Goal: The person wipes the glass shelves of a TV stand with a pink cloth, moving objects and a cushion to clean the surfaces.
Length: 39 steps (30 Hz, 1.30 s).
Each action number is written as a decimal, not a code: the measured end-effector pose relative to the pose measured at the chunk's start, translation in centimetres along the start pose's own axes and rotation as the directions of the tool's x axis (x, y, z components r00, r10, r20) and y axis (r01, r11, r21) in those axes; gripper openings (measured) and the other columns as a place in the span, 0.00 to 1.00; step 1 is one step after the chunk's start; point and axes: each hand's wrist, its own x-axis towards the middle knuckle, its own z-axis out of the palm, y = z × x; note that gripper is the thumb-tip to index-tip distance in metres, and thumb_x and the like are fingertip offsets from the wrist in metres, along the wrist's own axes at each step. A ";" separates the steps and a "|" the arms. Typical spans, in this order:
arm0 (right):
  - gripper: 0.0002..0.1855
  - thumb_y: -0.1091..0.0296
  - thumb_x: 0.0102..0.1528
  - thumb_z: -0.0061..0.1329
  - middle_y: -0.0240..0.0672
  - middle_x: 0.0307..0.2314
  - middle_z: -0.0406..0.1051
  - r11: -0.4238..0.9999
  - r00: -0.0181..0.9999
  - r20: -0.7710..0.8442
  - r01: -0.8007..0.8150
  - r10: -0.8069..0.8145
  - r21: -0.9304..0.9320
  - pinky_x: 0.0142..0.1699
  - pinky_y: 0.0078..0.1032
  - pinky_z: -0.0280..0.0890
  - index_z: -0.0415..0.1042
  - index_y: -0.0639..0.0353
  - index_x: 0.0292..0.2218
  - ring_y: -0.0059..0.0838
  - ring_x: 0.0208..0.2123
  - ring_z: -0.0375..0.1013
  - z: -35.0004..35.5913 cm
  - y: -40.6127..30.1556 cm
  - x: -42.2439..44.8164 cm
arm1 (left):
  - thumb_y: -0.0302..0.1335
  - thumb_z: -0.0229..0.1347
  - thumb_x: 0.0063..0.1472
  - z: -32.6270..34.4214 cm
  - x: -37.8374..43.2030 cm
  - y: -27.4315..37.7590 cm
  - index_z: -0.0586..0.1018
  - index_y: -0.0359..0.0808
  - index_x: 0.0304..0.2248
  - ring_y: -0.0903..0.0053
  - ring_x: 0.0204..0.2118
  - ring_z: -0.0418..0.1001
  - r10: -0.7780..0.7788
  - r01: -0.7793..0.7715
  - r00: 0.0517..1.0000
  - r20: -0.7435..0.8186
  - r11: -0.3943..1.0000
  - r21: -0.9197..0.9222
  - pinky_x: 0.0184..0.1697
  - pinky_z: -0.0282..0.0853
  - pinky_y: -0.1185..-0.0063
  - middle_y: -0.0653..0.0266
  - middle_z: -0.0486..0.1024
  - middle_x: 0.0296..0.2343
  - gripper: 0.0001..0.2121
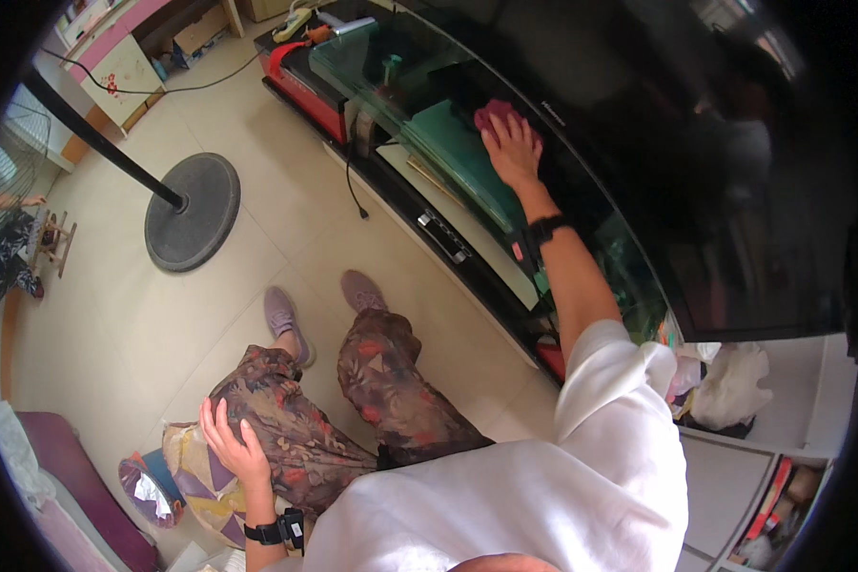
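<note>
My right hand (pixel 512 151) lies flat with spread fingers on a crumpled dark-red cloth (pixel 497 114). Beneath the cloth is the glass top (pixel 429 75) of a black and red TV stand, just in front of a large dark television (pixel 658 143). Through the glass a greenish flat panel or box (pixel 457 157) shows on the shelf below. My left hand (pixel 232 443) hangs by my left thigh with its fingers apart and nothing in it. Close by it is a patterned yellow, white and purple bag or cushion (pixel 193 465). Both wrists wear black bands.
A fan's round black base (pixel 193 212) and pole stand on the tiled floor. From the stand's front dangles a black cable (pixel 357 196). A power strip (pixel 292 25) sits at its far end. Another person (pixel 7 236) is at the left edge. Plastic bags (pixel 729 386) fill a shelf at right.
</note>
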 end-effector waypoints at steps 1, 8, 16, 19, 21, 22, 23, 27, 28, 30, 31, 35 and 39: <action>0.29 0.41 0.59 0.27 0.36 0.60 0.45 1.000 1.000 -0.004 0.006 -0.006 0.009 0.61 0.52 0.32 0.52 0.36 0.59 0.43 0.62 0.37 -0.3 0.7 -1.8 | 0.27 0.46 0.57 0.0 -0.2 -0.1 0.67 0.32 0.49 0.55 0.56 0.55 -0.002 0.002 1.000 -0.011 1.000 0.003 0.57 0.50 0.63 0.52 0.59 0.53 0.19; 0.27 0.42 0.60 0.29 0.36 0.59 0.47 0.999 0.999 -0.042 -0.035 0.034 -0.012 0.62 0.49 0.34 0.55 0.37 0.58 0.41 0.62 0.38 -2.6 6.9 -11.6 | 0.27 0.46 0.59 0.4 -1.1 -0.9 0.66 0.34 0.50 0.56 0.56 0.55 0.010 -0.009 0.998 -0.058 1.000 0.006 0.57 0.50 0.65 0.52 0.59 0.53 0.19; 0.30 0.40 0.59 0.29 0.36 0.59 0.47 0.992 0.992 -0.025 -0.124 0.124 -0.009 0.62 0.48 0.34 0.52 0.37 0.59 0.44 0.61 0.42 -2.8 12.5 -10.3 | 0.27 0.45 0.59 0.7 -1.4 -0.8 0.66 0.33 0.50 0.56 0.56 0.56 0.005 -0.004 0.999 -0.044 1.000 0.009 0.57 0.50 0.65 0.51 0.59 0.53 0.19; 0.31 0.39 0.59 0.26 0.38 0.60 0.46 0.966 0.971 0.003 -0.236 0.237 -0.106 0.62 0.49 0.34 0.50 0.37 0.59 0.47 0.61 0.42 -2.7 14.1 -7.6 | 0.26 0.45 0.58 0.5 -1.1 -0.5 0.66 0.32 0.50 0.56 0.55 0.56 0.001 -0.001 0.999 -0.033 1.000 -0.005 0.57 0.50 0.65 0.50 0.59 0.53 0.19; 0.34 0.37 0.59 0.23 0.40 0.60 0.43 0.953 0.950 0.074 -0.300 0.302 -0.043 0.62 0.48 0.34 0.46 0.41 0.61 0.47 0.61 0.42 -3.0 14.9 -6.2 | 0.26 0.45 0.58 0.4 -0.9 -0.3 0.67 0.32 0.50 0.55 0.55 0.56 -0.011 0.010 1.000 -0.029 1.000 -0.008 0.57 0.50 0.65 0.50 0.59 0.52 0.19; 0.35 0.37 0.58 0.22 0.41 0.60 0.43 0.942 0.939 0.074 -0.334 0.335 -0.022 0.62 0.48 0.34 0.45 0.42 0.61 0.48 0.61 0.42 -2.9 15.4 -5.6 | 0.26 0.45 0.58 0.4 -0.8 -0.3 0.67 0.32 0.50 0.55 0.55 0.56 -0.008 0.008 1.000 -0.027 1.000 -0.008 0.58 0.49 0.65 0.50 0.59 0.52 0.19; 0.35 0.37 0.58 0.22 0.41 0.61 0.42 0.930 0.927 0.074 -0.368 0.367 -0.002 0.62 0.48 0.34 0.44 0.43 0.61 0.48 0.61 0.42 -2.7 15.8 -5.1 | 0.26 0.45 0.57 0.4 -0.6 -0.4 0.67 0.32 0.50 0.55 0.55 0.56 -0.006 0.006 1.000 -0.025 1.000 -0.009 0.58 0.49 0.65 0.50 0.59 0.52 0.19; 0.36 0.36 0.58 0.21 0.39 0.61 0.43 0.906 0.889 0.186 -0.422 0.418 -0.020 0.62 0.48 0.33 0.43 0.44 0.62 0.48 0.61 0.42 -2.8 15.6 -3.9 | 0.26 0.46 0.57 0.2 -0.4 -0.3 0.67 0.32 0.50 0.55 0.56 0.55 -0.044 0.044 0.999 -0.009 0.998 -0.047 0.58 0.49 0.65 0.50 0.59 0.52 0.20; 0.35 0.37 0.59 0.21 0.39 0.61 0.43 0.918 0.903 0.166 -0.394 0.397 -0.050 0.62 0.48 0.33 0.43 0.43 0.62 0.48 0.61 0.42 -2.8 14.2 -4.1 | 0.26 0.46 0.56 0.1 -0.2 0.0 0.67 0.32 0.49 0.55 0.56 0.55 -0.044 0.044 0.999 -0.003 0.998 -0.040 0.58 0.49 0.64 0.51 0.59 0.52 0.20; 0.34 0.37 0.59 0.21 0.37 0.60 0.44 0.933 0.928 0.120 -0.340 0.354 -0.118 0.62 0.49 0.32 0.44 0.41 0.61 0.47 0.61 0.41 -3.2 12.1 -5.6 | 0.26 0.45 0.57 -0.2 -0.1 0.0 0.67 0.32 0.49 0.57 0.56 0.55 -0.046 0.046 0.999 0.008 0.999 -0.019 0.58 0.48 0.65 0.51 0.59 0.53 0.19; 0.34 0.37 0.59 0.21 0.37 0.60 0.44 0.956 0.956 0.088 -0.270 0.280 -0.112 0.61 0.49 0.32 0.45 0.41 0.61 0.46 0.62 0.41 -3.1 11.4 -6.2 | 0.27 0.45 0.58 -0.2 0.1 -0.1 0.66 0.32 0.49 0.57 0.56 0.55 -0.036 0.037 0.999 0.013 0.999 -0.022 0.59 0.48 0.66 0.52 0.59 0.53 0.19; 0.30 0.41 0.60 0.24 0.36 0.60 0.45 0.995 1.000 0.013 0.007 -0.006 -0.099 0.61 0.50 0.35 0.48 0.40 0.60 0.45 0.62 0.40 -1.3 6.3 -6.7 | 0.25 0.47 0.55 -0.1 0.1 -0.2 0.67 0.32 0.48 0.54 0.56 0.54 -0.046 0.047 0.999 0.014 0.998 -0.040 0.58 0.48 0.63 0.50 0.59 0.52 0.20; 0.28 0.46 0.61 0.28 0.37 0.59 0.46 0.953 0.959 -0.040 0.273 -0.281 -0.134 0.61 0.50 0.36 0.51 0.42 0.59 0.44 0.62 0.39 1.3 0.0 -3.8 | 0.24 0.47 0.54 -0.3 0.2 -0.2 0.67 0.32 0.48 0.54 0.57 0.53 -0.066 0.068 0.997 0.032 0.996 -0.053 0.58 0.48 0.62 0.49 0.59 0.52 0.20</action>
